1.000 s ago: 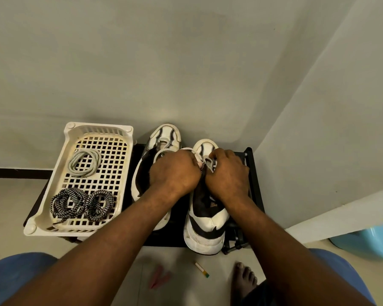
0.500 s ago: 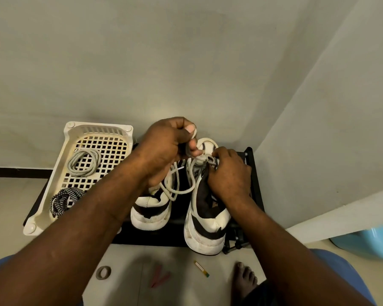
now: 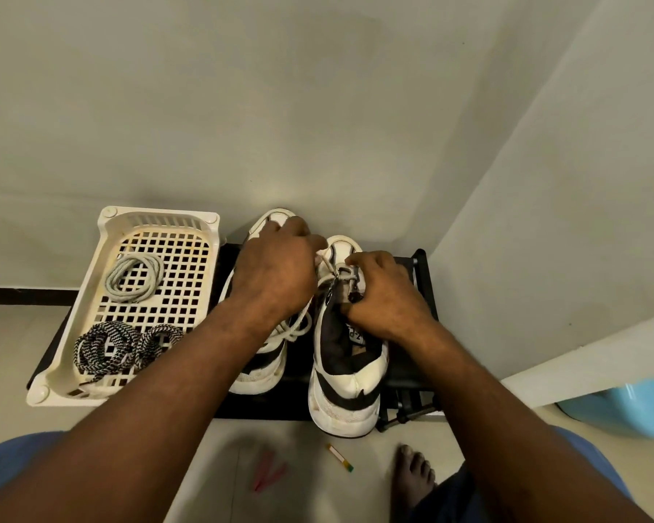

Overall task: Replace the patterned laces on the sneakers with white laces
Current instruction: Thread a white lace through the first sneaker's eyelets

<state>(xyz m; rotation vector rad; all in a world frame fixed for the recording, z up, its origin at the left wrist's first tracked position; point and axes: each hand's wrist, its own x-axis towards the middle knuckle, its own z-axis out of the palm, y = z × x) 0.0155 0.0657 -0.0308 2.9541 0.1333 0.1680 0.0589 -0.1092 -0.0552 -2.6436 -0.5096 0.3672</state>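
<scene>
Whereas half a second ago the left hand (image 3: 276,269) was raised, drawing the white lace (image 3: 299,328) up in a loop, it now sits lower, with its fingers curled round the lace just beside the toe of the right sneaker (image 3: 346,375). That pull-through looks finished, and the next eyelet is probably due. Meanwhile the right hand (image 3: 387,296) pinches the eyelet row, steadying the shoe. The left sneaker (image 3: 257,375) lies under the left forearm. Already off both shoes, the patterned laces (image 3: 106,345) lie coiled in the basket (image 3: 159,217).

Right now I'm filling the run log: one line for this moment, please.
step: threading white lace | left hand: pinches lace | right hand: grips right sneaker at eyelets | basket: two patterned laces, one pale coil
</scene>
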